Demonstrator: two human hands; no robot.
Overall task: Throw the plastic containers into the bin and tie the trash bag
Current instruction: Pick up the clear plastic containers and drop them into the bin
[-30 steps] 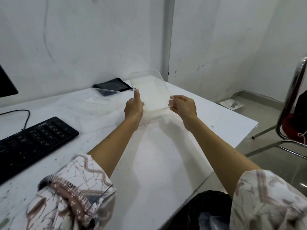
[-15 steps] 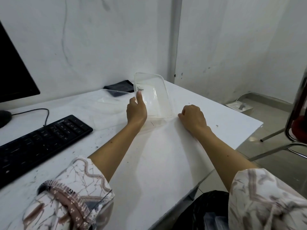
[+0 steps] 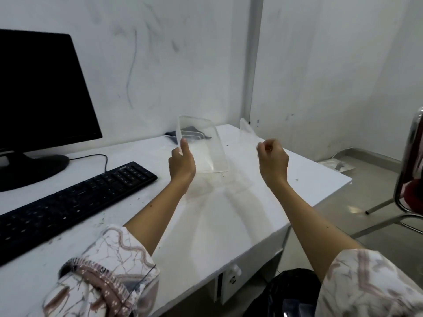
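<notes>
A clear rectangular plastic container [image 3: 206,149] is tilted up above the white desk [image 3: 229,220]. My left hand [image 3: 182,164] grips its left rim, thumb on the inside. To the right, my right hand [image 3: 272,160] is raised and pinched on the edge of a thin clear plastic lid [image 3: 246,131], which is faint and blurred. The two pieces are apart. The bin with a black trash bag [image 3: 290,291] stands on the floor below the desk's front right edge, partly hidden by my right sleeve.
A black keyboard [image 3: 68,202] and a black monitor [image 3: 39,94] occupy the desk's left side. A dark flat object [image 3: 194,135] lies by the wall behind the container. A metal chair [image 3: 409,179] stands at the right.
My right hand left the container, dropped to the desk, then rose holding the clear lid. My left hand lifted the container. The view has shifted left, showing the monitor.
</notes>
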